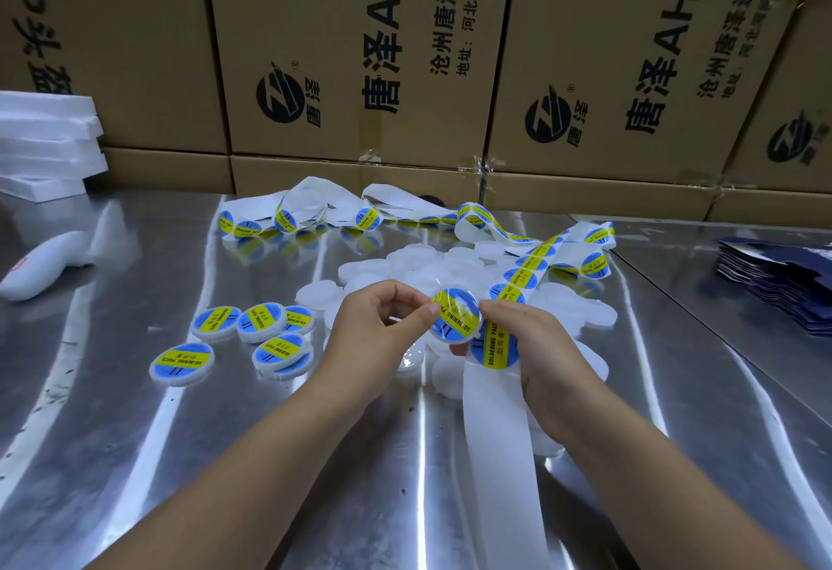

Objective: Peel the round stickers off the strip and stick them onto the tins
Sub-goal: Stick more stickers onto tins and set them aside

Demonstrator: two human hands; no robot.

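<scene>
From the head camera: the left hand pinches a round tin at its left rim. The right hand has its thumb on the right rim and its fingers curled beneath, so both are clamped on it, the left a shade nearer. A blue-and-yellow sticker already lies on its face.

The strip runs lengthwise toward the person under the right hand. Its next sticker sits just below that thumb, the closest thing to peel.

Labelled tins lie left of the left fingers and bare white ones beyond the fingertips. All are closed, so their contents are unseen.
</scene>
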